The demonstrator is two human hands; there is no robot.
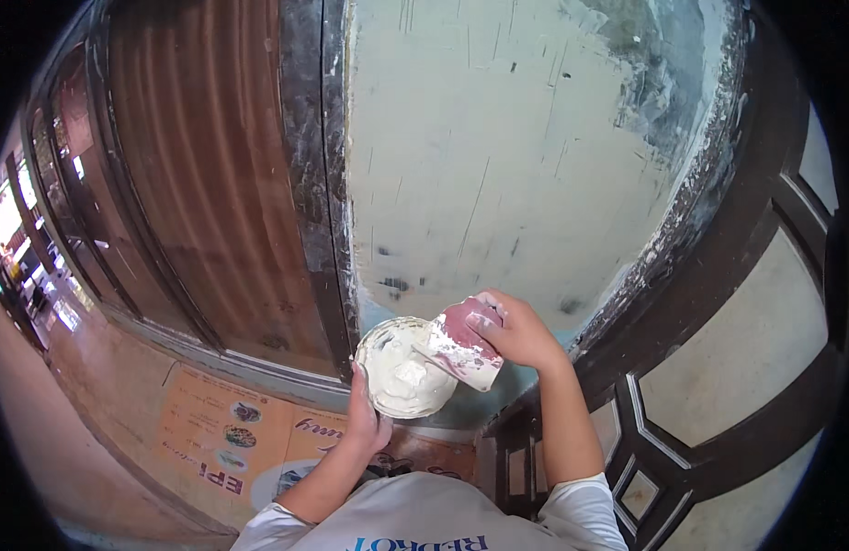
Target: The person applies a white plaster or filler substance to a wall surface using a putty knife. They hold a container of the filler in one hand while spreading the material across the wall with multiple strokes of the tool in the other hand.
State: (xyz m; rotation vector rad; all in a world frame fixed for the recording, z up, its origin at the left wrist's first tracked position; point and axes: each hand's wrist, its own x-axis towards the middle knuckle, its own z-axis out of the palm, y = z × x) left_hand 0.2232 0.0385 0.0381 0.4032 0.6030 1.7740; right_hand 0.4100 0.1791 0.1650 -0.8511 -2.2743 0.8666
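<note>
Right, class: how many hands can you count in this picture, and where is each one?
2. The left hand grips the round pan of pale putty from below, at lower centre. The right hand holds the reddish scraper over the pan, just right of it. No others show.

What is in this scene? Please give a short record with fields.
Left hand: holds a round pan of white putty from below
Right hand: grips a red putty knife, blade over the pan
Wall: pale, patched, scratched
Left of wall: brown shutter
Right of wall: dark-framed panel door
</note>
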